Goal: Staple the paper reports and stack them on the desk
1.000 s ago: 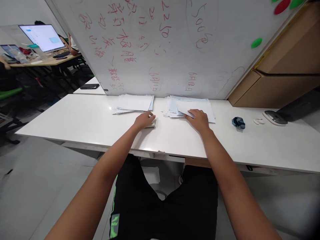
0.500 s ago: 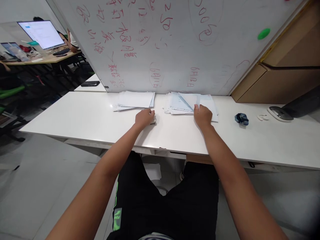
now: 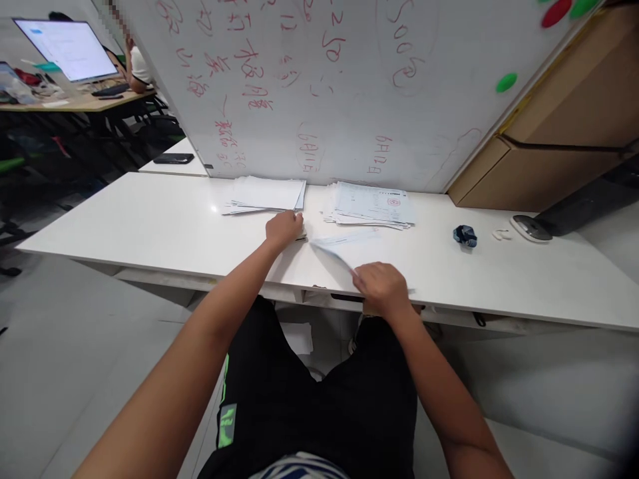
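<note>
My right hand (image 3: 383, 287) is closed on a few sheets of paper (image 3: 349, 245) near the desk's front edge; the sheets are bent and blurred by motion. Lying on the desk, my left hand (image 3: 284, 228) is curled round a small pale object with a dark edge (image 3: 302, 235), mostly hidden under the fingers. Just behind that hand is a stack of white papers (image 3: 269, 193). Another stack, of printed papers (image 3: 369, 203) with a red stamp on top, lies behind my right hand, against the whiteboard.
A whiteboard (image 3: 349, 100) with red writing stands along the back of the white desk (image 3: 150, 226). To the right are a dark blue strap-like bundle (image 3: 464, 235), small white pieces (image 3: 502, 234), a mouse (image 3: 531, 228) and cardboard boxes (image 3: 509, 173). A black phone (image 3: 173, 158) lies at left.
My right hand has drawn sheets off the right stack and toward me, uncovering a stamped sheet. My left hand stays nearly in place. The view has shifted slightly.
</note>
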Demonstrator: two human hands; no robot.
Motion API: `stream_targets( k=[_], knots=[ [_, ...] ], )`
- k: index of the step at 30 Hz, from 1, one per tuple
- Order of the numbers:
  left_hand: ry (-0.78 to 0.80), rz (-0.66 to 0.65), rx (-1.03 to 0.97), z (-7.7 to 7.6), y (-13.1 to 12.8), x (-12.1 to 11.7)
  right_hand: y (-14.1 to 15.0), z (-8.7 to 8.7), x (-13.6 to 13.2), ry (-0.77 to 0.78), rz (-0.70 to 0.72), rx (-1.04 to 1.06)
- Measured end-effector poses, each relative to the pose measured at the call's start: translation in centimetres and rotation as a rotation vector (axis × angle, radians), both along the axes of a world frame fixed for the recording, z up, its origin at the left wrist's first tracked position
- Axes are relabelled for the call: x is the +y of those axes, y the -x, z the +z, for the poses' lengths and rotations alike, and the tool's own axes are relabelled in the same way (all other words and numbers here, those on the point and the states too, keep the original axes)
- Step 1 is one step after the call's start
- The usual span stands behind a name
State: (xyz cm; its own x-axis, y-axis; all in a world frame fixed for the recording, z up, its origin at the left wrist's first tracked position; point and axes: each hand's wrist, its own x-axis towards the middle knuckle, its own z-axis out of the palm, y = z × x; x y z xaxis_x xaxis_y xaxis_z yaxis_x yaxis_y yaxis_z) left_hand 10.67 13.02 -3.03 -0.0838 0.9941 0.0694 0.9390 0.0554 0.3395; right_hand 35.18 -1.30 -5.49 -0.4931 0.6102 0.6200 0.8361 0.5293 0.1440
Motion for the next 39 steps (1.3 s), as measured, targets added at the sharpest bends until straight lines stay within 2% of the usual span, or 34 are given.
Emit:
stream_targets(
  k=[4,8,10,12,13,14,16,18,21,23,26,31,34,39],
  knots=[
    [-0.079,-0.033,0.120,0.1,-0.3,-0.2,1.2,-1.6,-2.3,0.040,0.014,-0.039],
    [-0.336,-0.109,0.144,2.2,-1.2,-1.1,1.2,-1.6,-2.6,0.121,-0.002,-0.027],
    [-0.485,-0.127,0.019,3.6,-1.8,-2.9,1.1,-1.5,-2.7,0.156,-0.007,-0.015],
    [-0.571,-0.117,-0.222,4.4,-2.5,-6.1,1.0,-1.5,-2.7,0.186,-0.008,0.011],
    [-0.572,-0.113,-0.376,4.4,-2.7,-8.2,1.0,-1.6,-2.7,0.200,-0.010,0.032],
    [-0.538,-0.111,-0.543,3.9,-2.9,-10.4,0.9,-1.8,-2.8,0.213,-0.014,0.058],
    [-0.390,-0.046,-0.873,2.0,-3.1,-15.1,0.7,-2.1,-2.9,0.227,-0.030,0.110],
    [-0.113,0.031,-1.120,-0.7,-3.4,-19.0,0.6,-2.3,-3.3,0.215,-0.044,0.136],
    [0.270,0.026,-1.295,-4.0,-3.8,-21.9,0.6,-2.5,-4.5,0.189,-0.057,0.106],
    [0.390,0.012,-1.348,-4.9,-4.1,-22.1,0.6,-2.7,-5.5,0.191,-0.058,0.086],
    [0.457,0.008,-1.457,-4.8,-4.2,-21.3,0.8,-3.0,-7.3,0.216,-0.014,0.091],
    [0.354,0.007,-1.474,-4.5,-3.4,-21.2,1.2,-3.0,-9.6,0.267,0.057,0.060],
    [0.373,0.011,-1.454,-5.1,-3.0,-21.4,1.4,-2.7,-9.7,0.266,0.059,0.041],
    [0.379,0.017,-1.415,-6.3,-3.8,-20.7,1.1,-2.3,-7.6,0.325,-0.085,0.003]
  ],
)
